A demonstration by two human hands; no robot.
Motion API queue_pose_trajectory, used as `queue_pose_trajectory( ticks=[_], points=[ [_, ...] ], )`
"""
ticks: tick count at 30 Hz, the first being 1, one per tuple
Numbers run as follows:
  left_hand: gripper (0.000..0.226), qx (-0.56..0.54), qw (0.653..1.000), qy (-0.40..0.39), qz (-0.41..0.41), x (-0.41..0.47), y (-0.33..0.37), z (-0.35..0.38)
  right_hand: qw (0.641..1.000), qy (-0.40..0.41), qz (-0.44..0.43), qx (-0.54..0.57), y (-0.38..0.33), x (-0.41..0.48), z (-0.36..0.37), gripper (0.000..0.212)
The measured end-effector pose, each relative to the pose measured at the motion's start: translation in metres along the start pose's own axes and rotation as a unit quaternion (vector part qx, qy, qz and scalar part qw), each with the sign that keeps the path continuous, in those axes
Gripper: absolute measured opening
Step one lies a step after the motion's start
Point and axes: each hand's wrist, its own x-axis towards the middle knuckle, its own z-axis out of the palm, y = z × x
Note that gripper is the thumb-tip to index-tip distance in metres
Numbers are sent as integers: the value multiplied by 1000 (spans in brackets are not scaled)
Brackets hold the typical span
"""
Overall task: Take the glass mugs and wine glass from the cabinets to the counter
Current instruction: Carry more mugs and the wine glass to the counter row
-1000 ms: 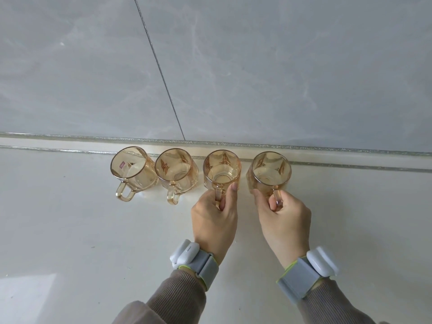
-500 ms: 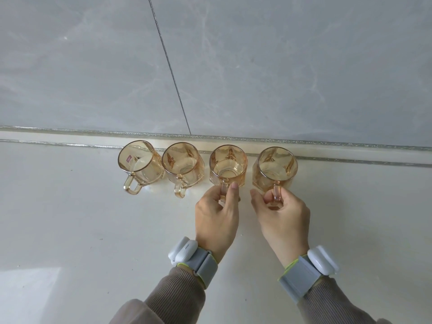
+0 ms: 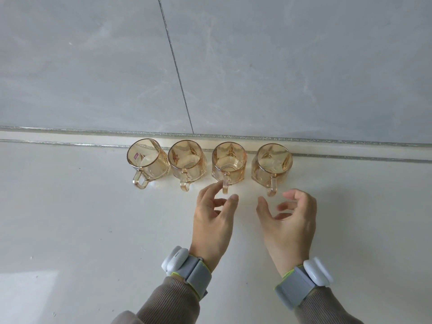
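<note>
4 glass mugs (image 3: 229, 164) stood upright in row along counter (image 3: 81, 218) back edge, handles toward person; left hand (image 3: 214, 216) hovered just beside 3rd mug's handle, fingers loosely spread, gripping nothing; right hand (image 3: 289, 218) likewise near 4th; mug step looked done; wine glass not in view; next move likely called for cabinet trip, careful stem grip.

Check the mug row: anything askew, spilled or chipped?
Nothing serious. The four amber glass mugs stand upright on the white counter, no spill or visible damage. Only the leftmost amber glass mug differs: handle angled left, small pink sticker.
</note>
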Motion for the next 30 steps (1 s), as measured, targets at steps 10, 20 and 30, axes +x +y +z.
queue_pose_trajectory(
  ticks=[10, 20, 30],
  points=[
    [22, 14, 998, 51, 30, -36, 53, -59, 966, -124, -224, 26, -103, -24, -9, 38],
    [33, 71, 978, 147, 131, -124, 143, -191, 914, -246, -313, 76, -243, -97, -19, 48],
    [72, 140, 904, 353, 195, -260, 215, -351, 802, -360, -431, 206, -406, -212, -5, 53]
  ],
)
